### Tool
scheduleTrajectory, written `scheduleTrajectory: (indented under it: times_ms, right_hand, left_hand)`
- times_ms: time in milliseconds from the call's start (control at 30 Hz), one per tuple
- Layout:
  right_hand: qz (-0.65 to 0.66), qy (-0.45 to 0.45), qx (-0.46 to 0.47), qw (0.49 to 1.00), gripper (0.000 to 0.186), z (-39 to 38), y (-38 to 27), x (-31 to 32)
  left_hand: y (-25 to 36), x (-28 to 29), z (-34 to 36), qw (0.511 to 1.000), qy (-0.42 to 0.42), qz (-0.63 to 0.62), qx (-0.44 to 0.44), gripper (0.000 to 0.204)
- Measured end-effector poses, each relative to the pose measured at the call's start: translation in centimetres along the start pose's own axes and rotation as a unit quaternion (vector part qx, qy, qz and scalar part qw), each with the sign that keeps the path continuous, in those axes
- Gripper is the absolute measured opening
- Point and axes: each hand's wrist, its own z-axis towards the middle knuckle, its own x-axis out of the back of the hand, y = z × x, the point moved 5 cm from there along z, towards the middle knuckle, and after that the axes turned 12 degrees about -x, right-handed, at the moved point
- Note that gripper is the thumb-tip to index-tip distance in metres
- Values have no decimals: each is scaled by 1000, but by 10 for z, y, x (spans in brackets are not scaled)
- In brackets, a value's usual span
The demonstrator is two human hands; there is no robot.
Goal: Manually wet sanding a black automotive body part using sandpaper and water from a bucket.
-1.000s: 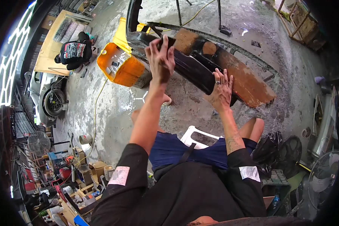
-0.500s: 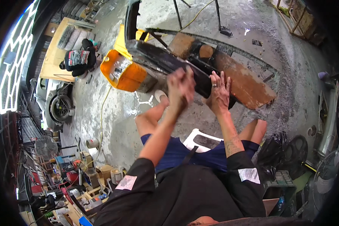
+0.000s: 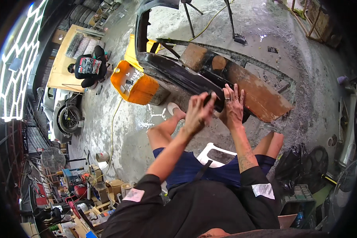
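A long black car bumper (image 3: 174, 76) lies in front of me, its near end beneath my hands. My right hand (image 3: 233, 109), a ring on one finger, rests on that end with its fingers stretched out flat. Close beside it, my left hand (image 3: 200, 114) is at the bumper's near edge with bent fingers. Something small and dark shows among those fingers, too blurred to name.
A worn brown board (image 3: 260, 89) lies beyond the bumper. To the left stands an orange cut-open container (image 3: 142, 89) beside a yellow one (image 3: 133, 51). A white stool (image 3: 212, 162) is between my legs. Another person (image 3: 89, 67) crouches at far left.
My left hand has moved nearer to me and to the right along the bumper, closer to my right hand. My right hand stays on the bumper. The whole view has shifted slightly.
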Motion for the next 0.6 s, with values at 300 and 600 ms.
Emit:
scheduleTrajectory:
  times_ms: [300,600]
  right_hand:
    - [102,-5,67,993,98,17,-123,19]
    - [-4,-65,-23,998,103,2,-13,18]
  left_hand:
    - [-165,55,-84,908,208,-247,266,52]
    - [-125,75,84,981,120,96,118,57]
